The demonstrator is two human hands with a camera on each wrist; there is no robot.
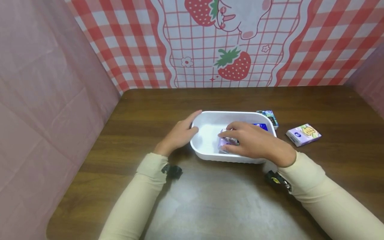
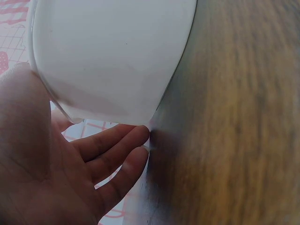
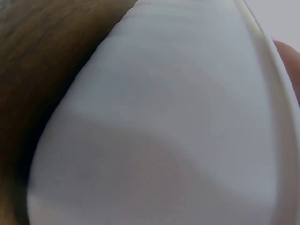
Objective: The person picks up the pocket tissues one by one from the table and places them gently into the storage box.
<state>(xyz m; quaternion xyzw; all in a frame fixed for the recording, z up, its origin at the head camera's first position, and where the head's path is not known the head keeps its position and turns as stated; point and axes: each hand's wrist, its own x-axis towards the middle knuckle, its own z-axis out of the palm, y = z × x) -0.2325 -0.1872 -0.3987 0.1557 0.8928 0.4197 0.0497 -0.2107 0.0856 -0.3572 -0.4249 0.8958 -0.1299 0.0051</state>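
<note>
A white plastic bin (image 1: pixel 207 156) stands on the table. My left hand (image 1: pixel 180 133) holds its left end, thumb at the rim and fingers round the outside. In the left wrist view, the left hand (image 2: pixel 89 164) has its fingertips by the bin's wall (image 2: pixel 112 61). Inside the bin, my right hand (image 1: pixel 253 140) grips a lilac pocket tissue pack (image 1: pixel 223 146), partly hidden under the fingers. A blue pack (image 1: pixel 261 126) lies in the bin's right end, mostly covered by that hand. The right wrist view is filled by the bin's outer wall (image 3: pixel 154 117).
Right of the bin, a lilac and yellow tissue pack (image 1: pixel 303 134) lies on the brown wooden table (image 1: pixel 150 110). Another dark patterned pack (image 1: pixel 270 117) is behind the bin's right corner, partly hidden. A checked strawberry cloth (image 1: pixel 195 43) hangs behind the table; a pink curtain (image 1: pixel 42 100) hangs at left.
</note>
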